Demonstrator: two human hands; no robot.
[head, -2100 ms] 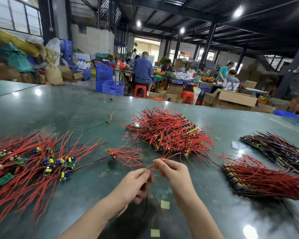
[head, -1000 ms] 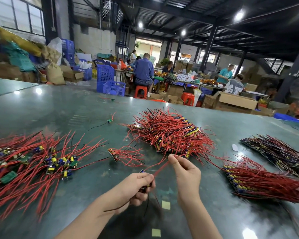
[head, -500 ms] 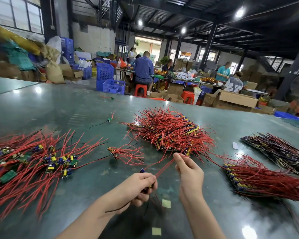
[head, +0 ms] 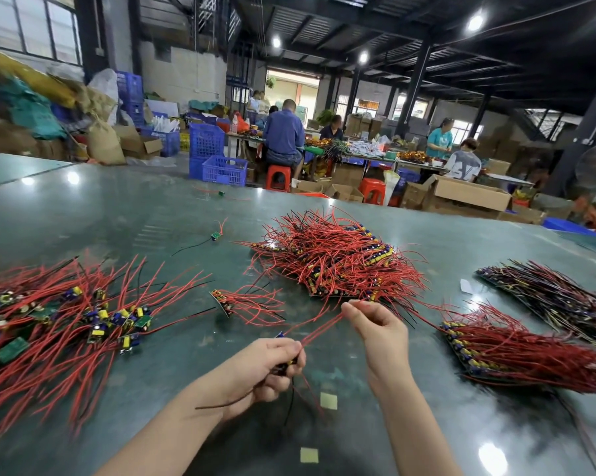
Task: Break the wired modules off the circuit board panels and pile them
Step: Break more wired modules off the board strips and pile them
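My left hand (head: 265, 364) grips a small wired module (head: 284, 365) low at the centre of the table. Its red wires (head: 320, 328) run up and to the right to my right hand (head: 379, 329), which pinches their far ends. A pile of loose modules with red wires (head: 66, 321) spreads over the left of the table. A short strip of joined modules (head: 245, 302) lies just beyond my hands. Stacked panels with red wires (head: 337, 259) sit behind it, and another panel (head: 516, 348) lies to the right.
A dark-wired panel stack (head: 557, 297) lies at the far right. One stray module (head: 216, 235) and another (head: 221, 193) lie farther back on the green table (head: 118, 207). Yellow paper squares (head: 328, 400) sit near me. People work at benches beyond the table edge.
My right hand has drawn away up and to the right along the red wires, stretching them out from the module in my left hand. My left hand has stayed nearly in place.
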